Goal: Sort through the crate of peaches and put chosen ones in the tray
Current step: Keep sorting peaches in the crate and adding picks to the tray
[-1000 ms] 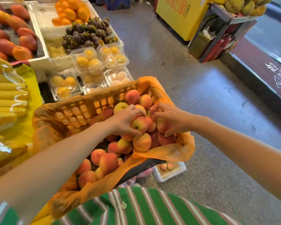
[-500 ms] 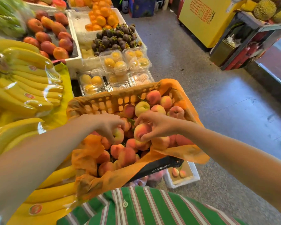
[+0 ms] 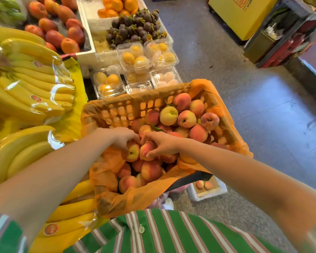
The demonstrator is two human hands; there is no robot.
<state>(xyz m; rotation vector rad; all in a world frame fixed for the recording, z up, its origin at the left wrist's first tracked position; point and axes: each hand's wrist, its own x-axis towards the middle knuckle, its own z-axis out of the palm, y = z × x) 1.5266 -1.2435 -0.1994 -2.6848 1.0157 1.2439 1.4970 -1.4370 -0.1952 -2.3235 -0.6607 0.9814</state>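
Orange-lined crate (image 3: 117, 110) beside bananas (image 3: 31, 84); each hand's grip clasping one peach.

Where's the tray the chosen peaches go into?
In the head view, the white tray sits on the floor lower right of the orange-lined crate, partly hidden beneath it, holding two peaches.

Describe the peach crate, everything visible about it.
The crate is an orange plastic box with slotted lattice walls, lined with thin orange wrap that drapes crumpled over its rim. It sits tilted toward the person, beside the wrapped bananas and in front of clear clamshell packs. Peaches fill it, piled higher at the far end. The left hand and right hand both reach in mid-crate, each gripping a peach. Its underside is hidden.
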